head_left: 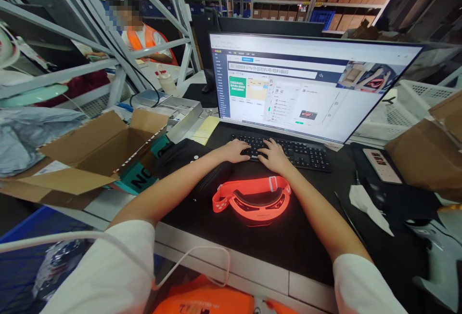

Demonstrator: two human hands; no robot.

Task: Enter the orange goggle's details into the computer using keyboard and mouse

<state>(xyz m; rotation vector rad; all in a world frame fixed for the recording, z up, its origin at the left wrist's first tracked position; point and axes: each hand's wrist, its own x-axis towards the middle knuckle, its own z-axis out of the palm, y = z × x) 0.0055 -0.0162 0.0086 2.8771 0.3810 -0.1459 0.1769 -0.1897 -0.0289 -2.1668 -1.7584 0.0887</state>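
A: Where were the hands?
B: Left hand (236,150) & right hand (275,156) lay flat on the black computer keyboard (288,151), fingers spread, holding nothing.
A: Orange plastic goggles (252,197)?
B: On the black desk mat (288,242) betw. forearms; prob. light, flexible — grip by frame, not lens.

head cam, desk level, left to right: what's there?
Open cardboard box → black pouch → left hand → right hand, both on the keyboard → phone-like device → brown box. Orange goggles lie nearer, between the forearms.
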